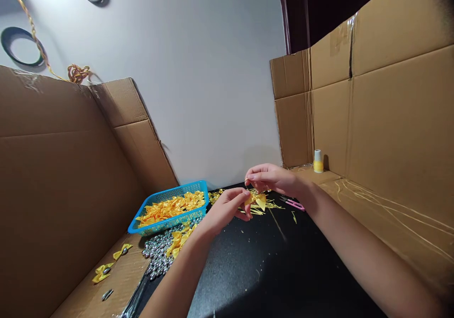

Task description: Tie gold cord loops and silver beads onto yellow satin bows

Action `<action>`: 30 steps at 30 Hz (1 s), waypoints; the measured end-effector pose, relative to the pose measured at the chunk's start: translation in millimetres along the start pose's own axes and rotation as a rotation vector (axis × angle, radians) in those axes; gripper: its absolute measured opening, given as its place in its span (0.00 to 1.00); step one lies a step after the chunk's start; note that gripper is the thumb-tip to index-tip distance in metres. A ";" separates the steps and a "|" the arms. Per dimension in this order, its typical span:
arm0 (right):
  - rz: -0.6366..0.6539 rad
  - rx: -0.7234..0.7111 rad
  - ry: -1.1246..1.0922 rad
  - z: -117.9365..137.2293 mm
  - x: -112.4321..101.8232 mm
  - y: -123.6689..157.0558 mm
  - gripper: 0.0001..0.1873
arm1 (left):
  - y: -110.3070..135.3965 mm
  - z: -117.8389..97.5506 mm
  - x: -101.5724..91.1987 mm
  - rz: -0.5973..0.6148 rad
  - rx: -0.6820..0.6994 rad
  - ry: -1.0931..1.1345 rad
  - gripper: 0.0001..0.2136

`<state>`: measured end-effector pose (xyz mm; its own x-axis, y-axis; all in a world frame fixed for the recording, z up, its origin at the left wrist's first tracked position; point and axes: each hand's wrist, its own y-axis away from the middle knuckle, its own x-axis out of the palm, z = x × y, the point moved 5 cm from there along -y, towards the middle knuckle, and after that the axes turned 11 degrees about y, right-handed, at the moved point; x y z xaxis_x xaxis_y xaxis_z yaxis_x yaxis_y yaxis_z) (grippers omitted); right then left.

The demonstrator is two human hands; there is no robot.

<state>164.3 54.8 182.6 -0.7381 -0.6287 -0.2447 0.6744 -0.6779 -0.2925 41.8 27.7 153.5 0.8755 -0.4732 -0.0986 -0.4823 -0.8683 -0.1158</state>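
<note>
Above the black tabletop (269, 266) my left hand (227, 207) pinches a small yellow ribbon piece (258, 199) between thumb and fingers. My right hand (271, 178) hovers just above it, fingers curled together at the same ribbon piece. Both hands meet over a scatter of yellow ribbon scraps (262, 207). Pink-handled scissors (295, 205) lie just right of the hands.
A blue basket (168, 223) of yellow ribbon pieces sits at the left. Silver beads (159, 254) are piled in front of it. Finished yellow bows (122, 250) lie on the cardboard flap. A yellow thread spool (318, 161) stands at the back right. Cardboard walls (390, 119) enclose both sides.
</note>
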 end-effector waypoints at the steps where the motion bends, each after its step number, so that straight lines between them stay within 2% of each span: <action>1: 0.016 -0.004 0.018 0.3 1.0 0.2 0.14 | -0.1 0.0 -0.2 -0.006 -0.002 -0.009 0.16; 4: 0.029 -0.017 0.043 2.8 1.0 2.3 0.13 | -0.1 -1.1 -1.9 -0.029 0.007 -0.022 0.15; 11: -0.078 -0.035 0.072 11.3 -10.9 9.1 0.13 | 3.0 -7.1 -5.7 -0.070 -0.001 -0.037 0.16; 21: -0.166 -0.016 -0.021 9.0 -19.8 10.8 0.11 | 2.9 -6.7 -10.4 -0.066 -0.004 -0.060 0.17; 30: -0.185 0.001 0.009 6.7 -20.8 8.0 0.10 | 4.6 -14.3 -29.5 -0.157 0.068 -0.113 0.17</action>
<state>185.2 59.9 191.6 -0.8496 -0.4902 -0.1949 0.5274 -0.7818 -0.3326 14.2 35.6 170.0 0.9329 -0.3098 -0.1838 -0.3446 -0.9162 -0.2045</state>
